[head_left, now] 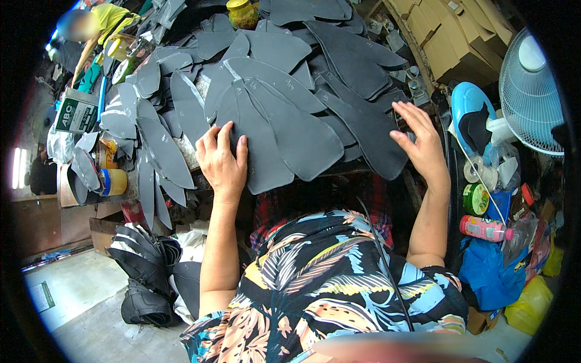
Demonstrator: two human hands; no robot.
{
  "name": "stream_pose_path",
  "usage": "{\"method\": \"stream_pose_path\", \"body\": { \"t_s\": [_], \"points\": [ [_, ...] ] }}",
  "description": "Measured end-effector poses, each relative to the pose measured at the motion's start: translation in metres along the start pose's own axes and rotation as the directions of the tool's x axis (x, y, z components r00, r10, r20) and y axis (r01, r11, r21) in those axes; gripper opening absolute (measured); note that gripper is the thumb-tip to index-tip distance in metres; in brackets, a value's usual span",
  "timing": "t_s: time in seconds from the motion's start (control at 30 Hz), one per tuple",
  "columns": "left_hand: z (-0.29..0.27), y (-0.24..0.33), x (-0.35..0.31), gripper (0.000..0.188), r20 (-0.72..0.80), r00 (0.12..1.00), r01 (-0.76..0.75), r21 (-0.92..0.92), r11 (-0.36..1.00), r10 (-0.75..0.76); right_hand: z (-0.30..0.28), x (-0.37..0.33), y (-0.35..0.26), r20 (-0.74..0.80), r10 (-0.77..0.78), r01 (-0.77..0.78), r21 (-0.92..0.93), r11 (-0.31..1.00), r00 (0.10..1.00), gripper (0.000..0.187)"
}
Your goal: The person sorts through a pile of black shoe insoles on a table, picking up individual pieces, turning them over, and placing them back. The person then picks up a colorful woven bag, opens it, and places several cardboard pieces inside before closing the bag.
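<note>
Dark grey sole-shaped sheets [299, 136] lie fanned out and overlapping in front of me, with faint pale marks on several. My left hand [223, 158] rests at the left side of the nearest sheets, fingers apart and slightly bent, its thumb on the edge of one sheet. To the right, my right hand [422, 140] is open with thumb and fingers spread. It is beside the right end of a long dark sheet [369, 136]; whether it touches the sheet I cannot tell.
More grey sheets and a yellow jar [242, 13] cover the far side. Jars and a green-and-white tin [77, 111] stand left. On the right are a fan [532, 91], cardboard boxes [451, 39], a pink bottle [484, 228] and a blue bag [493, 275]. Black rolls [145, 272] lie lower left.
</note>
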State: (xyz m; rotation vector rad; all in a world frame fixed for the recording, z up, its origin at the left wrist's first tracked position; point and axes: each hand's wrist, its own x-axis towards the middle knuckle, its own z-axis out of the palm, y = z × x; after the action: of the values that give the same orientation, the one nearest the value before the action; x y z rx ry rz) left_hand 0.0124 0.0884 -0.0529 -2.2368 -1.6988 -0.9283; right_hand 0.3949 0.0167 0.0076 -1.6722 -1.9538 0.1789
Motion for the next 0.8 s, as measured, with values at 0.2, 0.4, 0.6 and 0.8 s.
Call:
{"method": "stream_pose_path", "body": {
  "t_s": [0.2,0.4,0.6,0.8],
  "points": [
    [0.0,0.0,0.0,0.039,0.001,1.0,0.003,-0.003,1.0,-0.003,0.016,-0.02,-0.01,0.077,0.018,-0.021,0.032,0.999,0.997,0.087],
    [0.0,0.0,0.0,0.04,-0.02,1.0,0.019,-0.01,1.0,-0.019,0.033,-0.023,-0.031,0.165,0.002,0.008,-0.061,0.998,0.986,0.091],
    [-0.004,0.005,0.0,0.04,-0.037,0.998,0.041,-0.055,0.998,-0.043,0.017,-0.015,-0.027,0.1,0.063,-0.09,0.285,0.954,0.993,0.068],
    [-0.006,0.009,-0.001,0.042,-0.032,0.997,0.065,-0.081,0.995,-0.068,0.018,-0.009,-0.032,-0.095,0.121,-0.08,0.356,0.931,0.988,0.036]
  ]
}}
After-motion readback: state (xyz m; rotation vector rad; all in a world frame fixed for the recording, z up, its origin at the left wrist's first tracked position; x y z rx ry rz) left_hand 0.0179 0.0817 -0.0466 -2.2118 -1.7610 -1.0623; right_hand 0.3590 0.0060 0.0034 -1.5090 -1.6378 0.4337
